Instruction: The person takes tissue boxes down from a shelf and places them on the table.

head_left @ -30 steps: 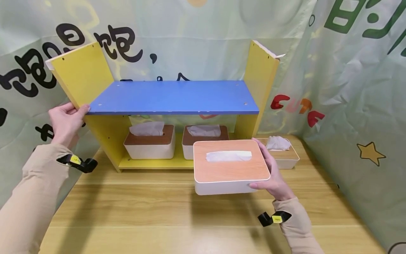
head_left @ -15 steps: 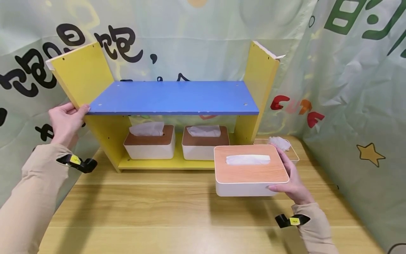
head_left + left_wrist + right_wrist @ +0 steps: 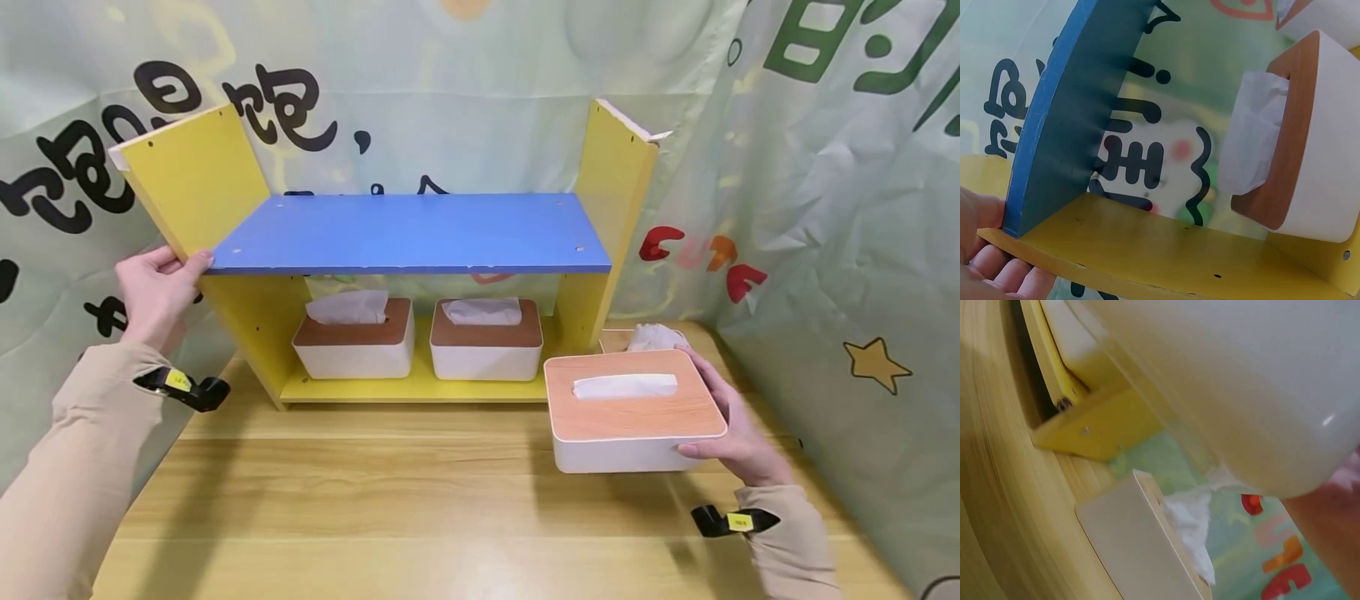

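Observation:
My right hand (image 3: 738, 437) grips a white tissue box (image 3: 630, 454) with a light wood lid by its right end, thumb on the front wall. It is held above the table, as its shadow and the right wrist view show. Around the left upright of the shelf unit (image 3: 408, 233), at the blue board's front corner, my left hand (image 3: 159, 292) has its thumb in front and fingers behind. Two tissue boxes with darker lids stand on the unit's lower level, a left one (image 3: 358, 358) and a right one (image 3: 487, 362). Their tissues stick up from the slots.
Behind the held box, right of the unit, another tissue box (image 3: 1141, 544) stands on the table, mostly hidden in the head view. The wooden table (image 3: 360, 492) meets a printed fabric backdrop (image 3: 840, 275) at the back and right.
My right hand has carried the light-lidded tissue box to the right and slightly nearer, uncovering the right box on the shelf and covering the one beside the unit. The left hand stays put.

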Motion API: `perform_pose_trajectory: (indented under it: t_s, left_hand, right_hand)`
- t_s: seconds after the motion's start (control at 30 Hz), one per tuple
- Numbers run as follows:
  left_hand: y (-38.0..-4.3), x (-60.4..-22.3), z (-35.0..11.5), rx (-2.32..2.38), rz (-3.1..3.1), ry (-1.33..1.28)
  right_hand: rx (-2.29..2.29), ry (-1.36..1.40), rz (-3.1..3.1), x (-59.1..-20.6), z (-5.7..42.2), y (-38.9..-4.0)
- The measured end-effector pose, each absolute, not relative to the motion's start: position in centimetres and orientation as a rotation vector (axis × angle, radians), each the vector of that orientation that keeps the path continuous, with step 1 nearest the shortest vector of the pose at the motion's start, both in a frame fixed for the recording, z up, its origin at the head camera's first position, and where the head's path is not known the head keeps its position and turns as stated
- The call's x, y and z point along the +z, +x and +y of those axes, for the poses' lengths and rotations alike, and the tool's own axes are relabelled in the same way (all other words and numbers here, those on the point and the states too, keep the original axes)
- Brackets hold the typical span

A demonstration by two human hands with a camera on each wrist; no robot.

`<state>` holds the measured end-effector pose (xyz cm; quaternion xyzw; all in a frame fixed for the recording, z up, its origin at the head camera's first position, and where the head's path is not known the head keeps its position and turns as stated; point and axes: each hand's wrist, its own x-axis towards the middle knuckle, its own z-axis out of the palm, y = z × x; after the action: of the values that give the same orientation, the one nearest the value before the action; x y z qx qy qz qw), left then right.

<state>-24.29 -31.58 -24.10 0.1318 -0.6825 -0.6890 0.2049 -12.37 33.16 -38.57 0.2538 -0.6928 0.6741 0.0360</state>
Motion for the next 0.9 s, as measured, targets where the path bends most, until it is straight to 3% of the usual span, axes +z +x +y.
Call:
perform_pose_trajectory:
  t_s: [0.9]
  left_hand:
    - [-24.2, -23.9, -31.4, -1.946, -1.92, 0.353]
  right_hand:
    - [2.005, 0.606, -2.301, -41.4, 39.6, -11.6]
